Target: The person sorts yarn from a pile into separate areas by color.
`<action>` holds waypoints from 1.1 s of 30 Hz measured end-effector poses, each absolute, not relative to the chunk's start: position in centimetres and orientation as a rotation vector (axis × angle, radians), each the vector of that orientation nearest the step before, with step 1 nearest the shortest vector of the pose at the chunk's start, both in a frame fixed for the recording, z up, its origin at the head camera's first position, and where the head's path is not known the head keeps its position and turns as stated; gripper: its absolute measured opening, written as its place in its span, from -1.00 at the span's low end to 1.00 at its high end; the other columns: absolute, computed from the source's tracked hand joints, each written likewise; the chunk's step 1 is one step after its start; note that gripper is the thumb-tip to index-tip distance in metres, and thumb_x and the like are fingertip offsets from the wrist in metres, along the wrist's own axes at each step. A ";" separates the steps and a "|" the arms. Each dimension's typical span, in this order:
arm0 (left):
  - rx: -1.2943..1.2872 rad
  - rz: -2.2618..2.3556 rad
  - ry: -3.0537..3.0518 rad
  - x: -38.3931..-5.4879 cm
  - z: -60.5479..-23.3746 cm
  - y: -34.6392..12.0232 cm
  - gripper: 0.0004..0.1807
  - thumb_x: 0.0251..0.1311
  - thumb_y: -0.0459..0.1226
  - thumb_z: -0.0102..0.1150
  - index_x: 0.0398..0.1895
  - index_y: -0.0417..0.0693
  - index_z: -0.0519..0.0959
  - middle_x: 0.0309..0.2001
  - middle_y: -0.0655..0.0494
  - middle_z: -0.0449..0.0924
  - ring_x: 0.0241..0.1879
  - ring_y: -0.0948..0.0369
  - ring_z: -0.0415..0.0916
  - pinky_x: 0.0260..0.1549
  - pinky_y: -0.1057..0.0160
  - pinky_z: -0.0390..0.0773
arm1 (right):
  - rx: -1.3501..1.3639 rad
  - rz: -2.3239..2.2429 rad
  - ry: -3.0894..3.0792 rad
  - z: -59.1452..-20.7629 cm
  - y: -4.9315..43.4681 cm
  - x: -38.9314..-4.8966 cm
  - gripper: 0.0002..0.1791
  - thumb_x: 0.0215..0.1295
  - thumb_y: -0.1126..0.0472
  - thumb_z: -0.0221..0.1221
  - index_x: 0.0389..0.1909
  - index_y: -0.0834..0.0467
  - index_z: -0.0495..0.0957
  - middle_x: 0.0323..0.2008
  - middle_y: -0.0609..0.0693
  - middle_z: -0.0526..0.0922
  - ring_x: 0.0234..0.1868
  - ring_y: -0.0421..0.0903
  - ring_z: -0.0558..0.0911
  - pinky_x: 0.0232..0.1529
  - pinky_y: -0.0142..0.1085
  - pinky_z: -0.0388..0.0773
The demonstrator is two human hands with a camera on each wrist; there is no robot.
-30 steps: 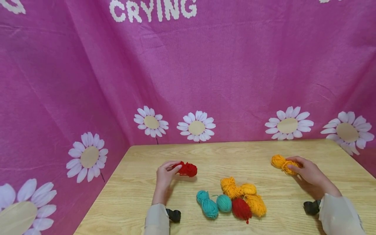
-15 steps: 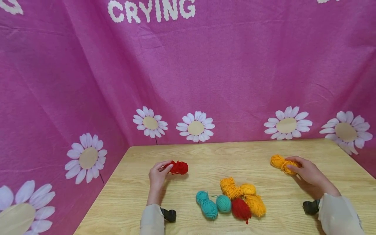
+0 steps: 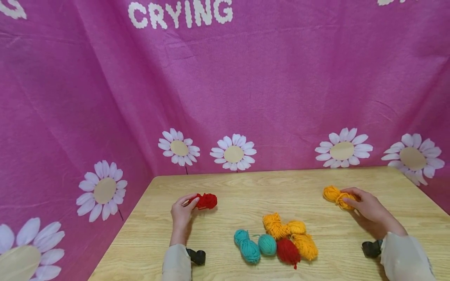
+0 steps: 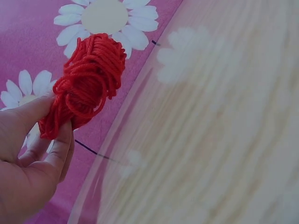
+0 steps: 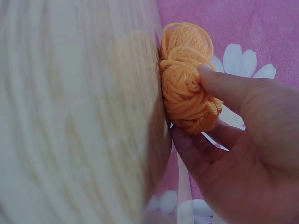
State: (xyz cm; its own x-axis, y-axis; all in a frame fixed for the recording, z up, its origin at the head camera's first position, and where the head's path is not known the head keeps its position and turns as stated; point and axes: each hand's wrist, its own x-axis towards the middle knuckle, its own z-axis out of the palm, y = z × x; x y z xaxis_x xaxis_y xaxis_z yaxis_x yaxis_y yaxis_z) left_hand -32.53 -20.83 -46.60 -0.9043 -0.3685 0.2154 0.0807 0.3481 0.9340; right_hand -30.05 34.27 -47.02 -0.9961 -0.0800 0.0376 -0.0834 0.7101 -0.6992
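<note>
One red skein, left hand pinching it over the left of the table, one yellow skein, right hand pinching it at the right, teal yarn, yellow yarn and a red ball lying bunched between

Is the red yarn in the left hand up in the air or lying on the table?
Up in the air: the left wrist view shows pink cloth between the red yarn and the table.

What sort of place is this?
Probably an indoor recording booth rather than a living space: a magenta daisy-print cloth hangs behind a bare-topped wooden table, and a black device sits at each wrist.
</note>
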 end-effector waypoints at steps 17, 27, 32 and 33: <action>0.399 -1.634 -2.177 -32.7 -47.2 -22.3 -0.72 0.15 -0.24 0.37 -0.09 -0.16 0.72 0.09 -0.17 0.65 0.02 -0.03 0.58 -0.38 0.58 0.45 | 0.159 1.171 -2.888 -47.1 34.3 -30.0 -0.44 0.50 0.02 -0.01 0.26 0.39 0.33 0.23 0.53 0.34 0.15 0.40 0.37 0.17 0.31 0.31; 0.422 -1.617 -2.184 -32.6 -47.7 -22.8 -0.71 0.15 -0.21 0.38 -0.09 -0.16 0.72 0.08 -0.15 0.66 0.03 -0.01 0.58 -0.33 0.59 0.43 | 0.136 1.205 -2.898 -47.2 34.3 -30.0 -0.44 0.51 0.02 -0.01 0.28 0.38 0.31 0.26 0.52 0.31 0.16 0.40 0.35 0.19 0.33 0.28; 0.423 -1.631 -2.177 -32.6 -47.9 -22.9 -0.70 0.13 -0.21 0.39 -0.10 -0.17 0.72 0.06 -0.14 0.67 -0.02 0.02 0.62 -0.34 0.59 0.44 | 0.137 1.201 -2.900 -47.1 34.3 -30.1 -0.45 0.51 0.03 -0.02 0.28 0.38 0.31 0.26 0.52 0.31 0.17 0.40 0.35 0.20 0.33 0.27; 0.427 -1.638 -2.181 -32.6 -47.9 -22.9 -0.69 0.14 -0.20 0.39 -0.09 -0.17 0.72 0.07 -0.15 0.66 -0.01 0.01 0.61 -0.34 0.59 0.44 | 0.142 1.187 -2.899 -47.0 34.3 -30.0 -0.46 0.52 0.04 -0.02 0.28 0.38 0.31 0.25 0.52 0.32 0.17 0.40 0.35 0.18 0.33 0.28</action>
State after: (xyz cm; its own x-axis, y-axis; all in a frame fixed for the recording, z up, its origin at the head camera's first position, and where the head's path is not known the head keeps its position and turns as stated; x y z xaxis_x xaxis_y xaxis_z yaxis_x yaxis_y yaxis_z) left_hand -32.63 -22.92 -47.85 -0.8824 -0.4559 0.1167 -0.0152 0.2754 0.9612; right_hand -30.04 34.32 -47.02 -0.9959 -0.0817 0.0394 -0.0858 0.7094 -0.6995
